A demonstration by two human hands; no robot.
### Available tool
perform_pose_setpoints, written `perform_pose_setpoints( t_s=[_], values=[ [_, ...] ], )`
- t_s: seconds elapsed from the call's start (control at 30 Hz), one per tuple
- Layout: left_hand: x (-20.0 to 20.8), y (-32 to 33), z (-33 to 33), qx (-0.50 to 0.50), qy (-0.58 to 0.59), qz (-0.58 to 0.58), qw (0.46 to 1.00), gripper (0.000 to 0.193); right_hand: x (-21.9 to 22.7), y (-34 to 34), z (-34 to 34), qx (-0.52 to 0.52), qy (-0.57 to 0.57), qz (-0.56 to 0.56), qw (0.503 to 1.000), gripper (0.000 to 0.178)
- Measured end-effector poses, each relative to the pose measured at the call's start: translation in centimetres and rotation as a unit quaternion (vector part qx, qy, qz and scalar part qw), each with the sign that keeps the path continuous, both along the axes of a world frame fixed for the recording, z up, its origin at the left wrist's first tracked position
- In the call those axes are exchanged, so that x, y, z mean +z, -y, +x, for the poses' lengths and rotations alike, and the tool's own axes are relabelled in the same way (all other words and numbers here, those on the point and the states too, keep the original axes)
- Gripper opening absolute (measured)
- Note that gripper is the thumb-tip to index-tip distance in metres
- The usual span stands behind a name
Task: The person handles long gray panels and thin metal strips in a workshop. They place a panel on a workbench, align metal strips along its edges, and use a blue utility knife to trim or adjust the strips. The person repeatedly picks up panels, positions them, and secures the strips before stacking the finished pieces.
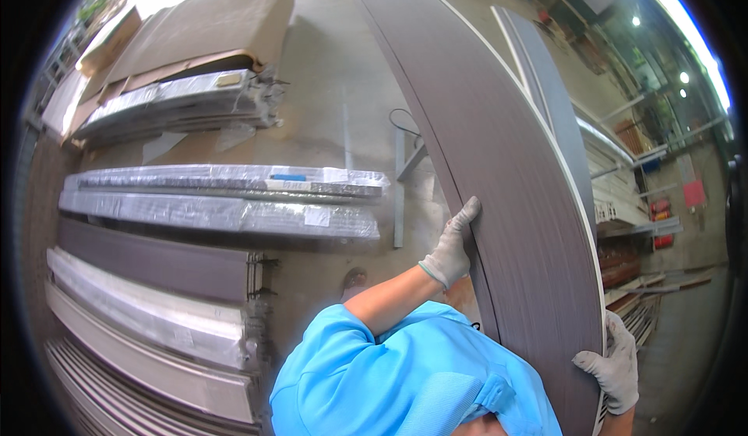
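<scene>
A long, wide grey-brown panel with a pale edge runs from the top of the view down past my body. My left hand, in a light grey work glove, grips its left edge; the thumb lies on the face and the fingers are hidden beneath. Lower down, my right hand in a matching glove clasps the opposite edge. Its thumb rests on top of the panel, with the other fingers around the side.
On the left lie plastic-wrapped bundles, stacked boards and a pile under brown cardboard. A metal stand is partly under the panel. Beyond its right edge is another grey panel. Long strips lie at far right.
</scene>
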State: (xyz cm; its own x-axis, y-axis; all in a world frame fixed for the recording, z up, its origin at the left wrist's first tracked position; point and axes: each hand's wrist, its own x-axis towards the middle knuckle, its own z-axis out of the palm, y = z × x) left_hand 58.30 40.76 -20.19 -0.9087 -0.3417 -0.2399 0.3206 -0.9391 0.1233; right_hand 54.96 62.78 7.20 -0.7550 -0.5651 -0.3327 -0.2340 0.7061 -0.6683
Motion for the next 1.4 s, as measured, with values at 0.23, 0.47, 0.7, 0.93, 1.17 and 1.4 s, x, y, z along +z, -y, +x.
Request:
perform_pose_setpoints(
  t_s=[0.23, 0.47, 0.7, 0.93, 1.17, 1.4],
  values=[
    [-1.1, 0.3, 5.9, 0.098, -0.023, 0.079, 0.992, 0.088, 1.0, 1.3, 0.2, 0.086, 0.020, 0.104, 0.991, 0.072],
    [-4.8, 0.8, 10.6, 0.192, -0.067, 0.139, 0.969, 0.073, 2.4, -3.5, 3.5, 0.152, -0.134, 0.243, 0.949, 0.036],
    [-5.3, -0.4, 15.3, 0.310, -0.014, 0.139, 0.941, 0.067, 0.6, -2.8, -0.8, 0.262, -0.149, 0.146, 0.942, 0.029],
    [-5.5, -4.6, 21.0, 0.376, 0.065, 0.169, 0.909, 0.069, -0.8, -0.9, -1.1, 0.387, -0.164, 0.135, 0.897, 0.030],
    [-6.4, -7.0, 28.4, 0.413, 0.104, 0.238, 0.873, 0.066, -4.3, 2.6, 1.0, 0.413, -0.096, 0.099, 0.900, 0.048],
    [-6.2, -4.7, 39.6, 0.467, 0.163, 0.234, 0.837, 0.063, -7.3, 9.5, 9.5, 0.487, -0.173, 0.116, 0.848, 0.043]
  ],
)
